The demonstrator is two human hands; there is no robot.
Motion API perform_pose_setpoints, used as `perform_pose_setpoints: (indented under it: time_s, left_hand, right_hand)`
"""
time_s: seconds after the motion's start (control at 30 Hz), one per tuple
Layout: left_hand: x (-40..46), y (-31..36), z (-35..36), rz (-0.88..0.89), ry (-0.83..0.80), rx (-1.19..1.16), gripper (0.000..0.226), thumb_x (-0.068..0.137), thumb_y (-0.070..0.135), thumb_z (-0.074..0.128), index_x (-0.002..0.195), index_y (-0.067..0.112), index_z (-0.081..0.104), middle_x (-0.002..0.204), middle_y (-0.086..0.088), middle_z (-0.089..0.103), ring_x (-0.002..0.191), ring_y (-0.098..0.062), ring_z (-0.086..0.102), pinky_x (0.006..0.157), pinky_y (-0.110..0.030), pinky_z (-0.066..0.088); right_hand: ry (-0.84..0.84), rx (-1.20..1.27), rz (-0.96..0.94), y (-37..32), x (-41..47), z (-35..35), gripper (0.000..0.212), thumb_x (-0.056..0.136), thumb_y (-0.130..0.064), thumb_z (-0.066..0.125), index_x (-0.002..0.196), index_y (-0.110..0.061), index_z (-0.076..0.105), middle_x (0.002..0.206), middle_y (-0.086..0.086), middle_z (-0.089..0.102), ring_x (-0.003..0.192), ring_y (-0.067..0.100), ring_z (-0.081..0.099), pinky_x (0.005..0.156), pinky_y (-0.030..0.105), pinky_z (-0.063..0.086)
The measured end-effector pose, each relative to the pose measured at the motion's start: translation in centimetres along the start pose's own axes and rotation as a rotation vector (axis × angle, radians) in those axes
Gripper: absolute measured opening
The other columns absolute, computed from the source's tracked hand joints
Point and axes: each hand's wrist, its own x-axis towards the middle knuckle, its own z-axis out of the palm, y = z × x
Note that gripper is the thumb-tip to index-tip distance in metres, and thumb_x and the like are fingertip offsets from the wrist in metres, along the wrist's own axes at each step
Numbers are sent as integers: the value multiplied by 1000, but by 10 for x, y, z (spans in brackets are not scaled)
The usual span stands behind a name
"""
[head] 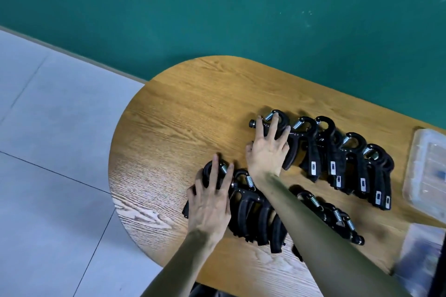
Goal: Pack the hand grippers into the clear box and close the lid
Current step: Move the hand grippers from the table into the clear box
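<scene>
Several black hand grippers with steel springs lie in two rows on the wooden table (173,113). The far row (337,154) slants from the middle toward the right. The near row (253,214) runs under my right forearm. My left hand (210,202) lies flat, fingers spread, on the leftmost gripper of the near row (210,171). My right hand (268,149) rests, fingers spread, on the leftmost gripper of the far row (277,123). A clear plastic lid or box part (424,171) sits at the right edge. A second clear piece (420,255) is blurred at the lower right.
The table's rounded left end is bare wood. Beyond the table are a green wall or floor area (217,7) and pale grey floor tiles (48,128) on the left. The table's edge runs close to my body at the bottom.
</scene>
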Motion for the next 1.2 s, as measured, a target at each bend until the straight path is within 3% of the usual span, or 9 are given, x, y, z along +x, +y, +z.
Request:
perform_pose_setpoints:
  time_s: [0.2, 0.4, 0.57, 0.73, 1.0, 1.2]
  left_hand:
    - [1, 1, -6, -33, -20, 85, 99, 102, 17, 52, 153, 29, -32, 154, -8, -50, 146, -45, 20, 115, -56, 32]
    - [-4, 0, -27, -90, -20, 109, 98, 102, 14, 49, 151, 24, -35, 153, -11, -50, 141, -45, 24, 112, -56, 36]
    - [-11, 27, -67, -93, 54, 134, 94, 100, 11, 46, 155, 25, -29, 155, -11, -47, 130, -42, 29, 104, -53, 36]
    - [-19, 75, -89, -55, 191, 185, 87, 101, 23, 48, 160, 26, -16, 163, -13, -35, 116, -37, 36, 89, -45, 37]
    - [-61, 181, -77, 130, 274, 121, 81, 103, 22, 44, 161, 28, -12, 165, -10, -30, 109, -32, 37, 91, -45, 39]
    - [-87, 287, -39, 267, 317, 59, 80, 100, 19, 50, 163, 28, 0, 169, -8, -20, 125, -41, 33, 94, -52, 39]
  right_hand:
    - [22, 29, -7, -2, 8, 1, 81, 85, -13, 64, 155, -26, 27, 168, 9, 1, 142, 50, 23, 98, 56, 37]
    - [81, -6, -105, 5, -9, -24, 83, 82, -11, 61, 156, -27, 28, 168, 9, 4, 135, 44, 31, 93, 50, 36]
    - [136, -18, -134, 26, -48, -63, 78, 81, -15, 66, 153, -21, 38, 167, 11, 12, 130, 46, 38, 89, 53, 41]
    - [239, 13, -92, 66, -91, -104, 73, 78, -14, 69, 148, -22, 47, 166, 10, 19, 129, 46, 38, 88, 55, 42]
    - [354, -16, 24, 163, -151, -151, 74, 77, -14, 70, 147, -24, 48, 164, 11, 24, 128, 44, 39, 88, 54, 42]
    - [393, 15, 144, 259, -194, -172, 77, 75, -12, 65, 148, -25, 46, 164, 10, 24, 130, 44, 39, 89, 54, 41]
